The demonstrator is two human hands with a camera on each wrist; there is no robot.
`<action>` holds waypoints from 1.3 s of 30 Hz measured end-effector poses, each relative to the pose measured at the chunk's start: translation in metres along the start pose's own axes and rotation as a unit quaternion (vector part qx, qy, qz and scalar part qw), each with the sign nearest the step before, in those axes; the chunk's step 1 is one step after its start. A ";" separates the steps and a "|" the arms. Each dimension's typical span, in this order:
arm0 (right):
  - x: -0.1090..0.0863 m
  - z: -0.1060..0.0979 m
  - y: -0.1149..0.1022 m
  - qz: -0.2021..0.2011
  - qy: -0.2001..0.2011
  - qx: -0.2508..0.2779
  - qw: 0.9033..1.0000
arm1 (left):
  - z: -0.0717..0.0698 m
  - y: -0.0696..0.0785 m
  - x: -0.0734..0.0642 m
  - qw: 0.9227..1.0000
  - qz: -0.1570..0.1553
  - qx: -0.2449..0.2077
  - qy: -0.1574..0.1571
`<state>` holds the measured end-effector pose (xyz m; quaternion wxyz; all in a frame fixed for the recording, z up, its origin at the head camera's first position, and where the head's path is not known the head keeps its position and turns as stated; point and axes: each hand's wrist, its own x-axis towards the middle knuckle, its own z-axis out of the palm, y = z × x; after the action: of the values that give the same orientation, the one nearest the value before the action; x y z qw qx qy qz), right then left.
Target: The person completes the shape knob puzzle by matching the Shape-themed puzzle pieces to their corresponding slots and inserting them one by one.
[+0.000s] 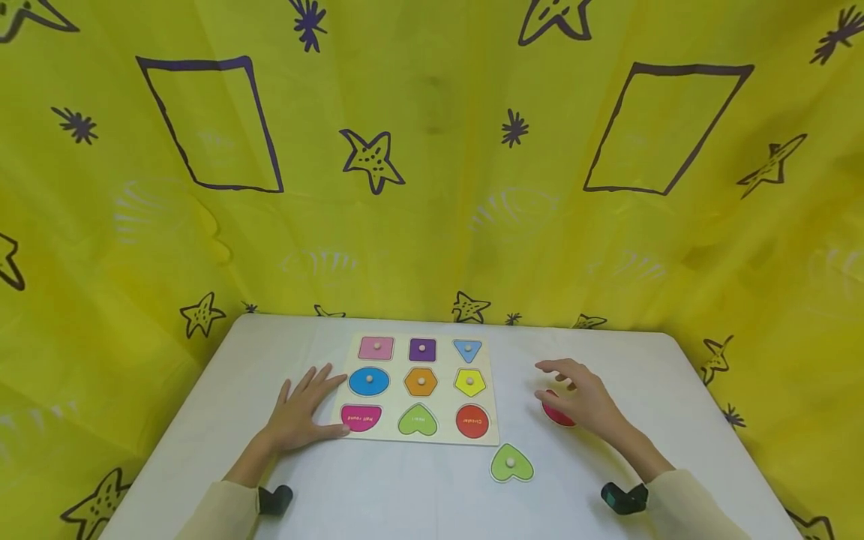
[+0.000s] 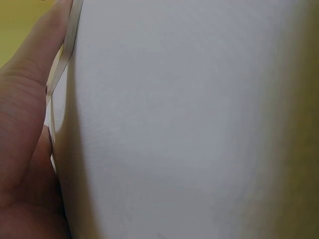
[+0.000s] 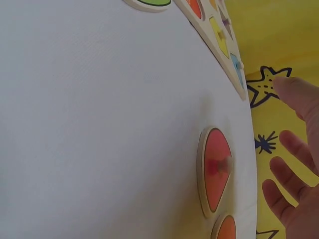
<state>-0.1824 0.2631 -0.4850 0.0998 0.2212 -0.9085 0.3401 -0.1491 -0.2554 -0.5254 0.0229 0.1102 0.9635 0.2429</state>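
Observation:
A pale wooden shape-puzzle board (image 1: 401,349) lies on the table. Spread fingers of my left hand (image 1: 300,416) rest along its left edge, the thumb at its near left corner. Knobbed pieces fill the two far rows; the near row shows bare printed recesses for half round, heart and circle. My right hand (image 1: 586,394) hovers right of the board, fingers loosely bent and holding nothing, above a pinkish-red half-round piece (image 3: 218,172) with a knob. Beside that piece is an orange-red piece (image 3: 228,229), cut off in the right wrist view and hidden in the head view.
A green heart piece (image 1: 511,474) with a knob lies just off the board's near right corner. The white table (image 1: 378,495) backs onto a yellow curtain (image 1: 432,225) with drawn stars. Dark wrist devices (image 1: 624,498) sit at both sleeves.

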 end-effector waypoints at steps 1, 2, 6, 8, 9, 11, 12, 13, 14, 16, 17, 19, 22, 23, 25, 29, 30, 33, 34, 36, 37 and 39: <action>-0.003 -0.002 0.001 0.003 0.003 -0.003 1.000 | -0.001 0.000 0.000 1.000 -0.003 0.002 -0.003; -0.006 -0.004 0.001 0.005 0.007 -0.005 1.000 | -0.001 0.001 0.000 1.000 -0.005 0.006 -0.005; -0.015 -0.010 0.006 0.013 0.016 -0.018 1.000 | -0.003 0.002 0.000 1.000 -0.010 0.009 -0.011; -0.018 -0.012 0.009 0.017 0.020 -0.024 0.999 | -0.002 0.002 0.000 1.000 -0.010 0.010 -0.012; -0.020 -0.012 0.011 0.019 0.021 -0.026 0.999 | -0.002 0.002 0.000 1.000 -0.009 0.010 -0.012; -0.022 -0.012 0.014 0.026 0.018 -0.028 0.999 | -0.001 0.001 0.001 1.000 -0.009 0.011 -0.011; -0.024 -0.012 0.015 0.032 0.015 -0.030 0.999 | -0.001 0.001 0.001 1.000 -0.009 0.011 -0.011; -0.025 -0.012 0.016 0.038 0.012 -0.030 0.999 | -0.001 0.001 0.001 1.000 -0.009 0.011 -0.011; -0.027 -0.012 0.017 0.045 0.008 -0.029 0.999 | -0.001 0.001 0.001 1.000 -0.009 0.010 -0.011; -0.030 -0.012 0.018 0.058 0.000 -0.028 0.998 | -0.001 0.001 0.001 1.000 -0.010 0.009 -0.012; -0.031 -0.011 0.019 0.063 -0.002 -0.029 0.998 | 0.000 0.001 0.001 1.000 -0.010 0.009 -0.013; -0.033 -0.011 0.021 0.068 -0.003 -0.028 0.997 | 0.000 0.001 0.001 1.000 -0.011 0.011 -0.013; -0.036 -0.008 0.023 0.067 -0.001 -0.025 0.997 | -0.001 0.001 0.001 1.000 -0.010 0.013 -0.010; -0.036 -0.007 0.023 0.066 0.000 -0.023 0.998 | -0.001 0.002 0.001 1.000 -0.010 0.013 -0.009; -0.038 -0.006 0.024 0.065 0.002 -0.020 0.998 | -0.001 0.002 0.000 1.000 -0.009 0.012 -0.009; -0.039 -0.002 0.026 0.068 0.009 -0.022 0.997 | -0.002 0.003 0.000 1.000 -0.009 0.010 -0.010; -0.039 -0.001 0.027 0.068 0.012 -0.022 0.997 | -0.002 0.003 0.000 1.000 -0.008 0.010 -0.010; -0.039 0.001 0.028 0.067 0.019 -0.027 0.997 | -0.002 0.003 0.000 1.000 -0.008 0.009 -0.009; -0.038 0.001 0.028 0.067 0.022 -0.028 0.997 | -0.002 0.002 0.000 1.000 -0.007 0.010 -0.009; -0.038 0.002 0.029 0.066 0.025 -0.029 0.997 | -0.002 0.002 0.000 1.000 -0.006 0.012 -0.008; -0.038 0.003 0.029 0.066 0.027 -0.031 0.997 | -0.002 0.002 0.000 1.000 -0.006 0.014 -0.009; -0.038 0.004 0.029 0.064 0.030 -0.033 0.997 | -0.002 0.002 0.000 1.000 -0.006 0.014 -0.008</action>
<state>-0.1625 0.2926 -0.5168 0.1118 0.1490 -0.9281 0.3224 -0.1492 -0.2545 -0.5221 0.0309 0.1066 0.9671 0.2288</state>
